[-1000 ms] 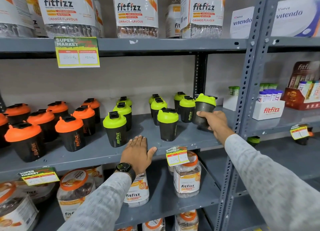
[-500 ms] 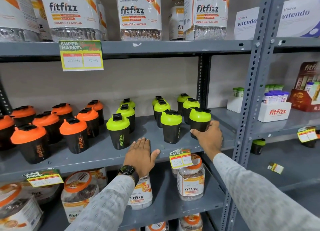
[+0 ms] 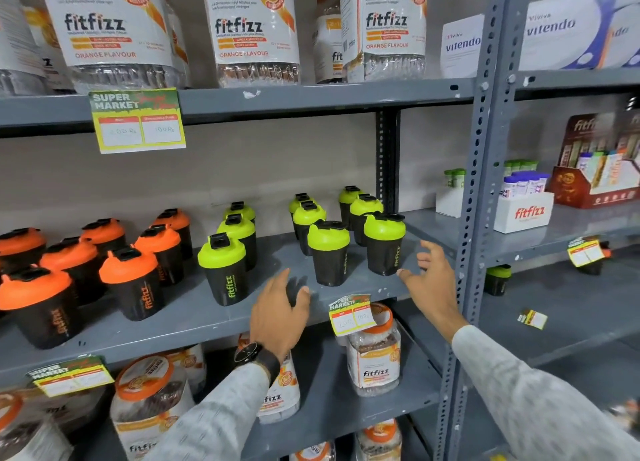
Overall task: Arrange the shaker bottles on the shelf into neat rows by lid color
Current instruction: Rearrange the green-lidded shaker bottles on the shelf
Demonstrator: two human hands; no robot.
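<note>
Head view: shaker bottles sorted by lid colour on a grey shelf

Head camera faces a grey metal shelf across the frame's middle, in a shop aisle against a pale wall. Big fitfizz jars line the top of the frame. Orange-lidded shakers cluster at middle left; green-lidded shakers stand in short columns at centre. The right hand, fingers spread and gripping nothing, hovers just beside the rightmost green shaker. The left hand, open too, rests near the shelf's front lip. Green sorting looks nearly finished; next probably means squaring the front row.
</note>
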